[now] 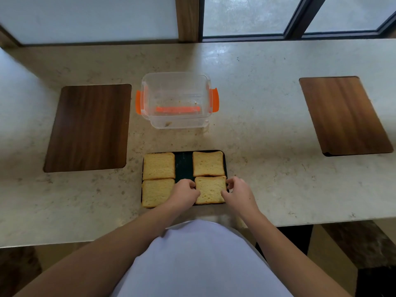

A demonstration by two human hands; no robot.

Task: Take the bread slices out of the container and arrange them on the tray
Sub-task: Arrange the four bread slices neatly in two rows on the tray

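Observation:
A dark tray (183, 163) lies near the counter's front edge with several bread slices flat on it in two columns. The near right slice (211, 189) sits between my hands. My left hand (186, 190) pinches its left edge and my right hand (237, 192) pinches its right edge. The far right slice (208, 163), far left slice (159, 166) and near left slice (156, 192) lie untouched. Behind the tray stands a clear plastic container (147, 99) with orange clips, holding only crumbs.
Two wooden boards lie on the marble counter, one at the left (87, 127) and one at the right (345, 115). A window runs along the back of the counter. The counter's front edge (321, 221) is close to my body.

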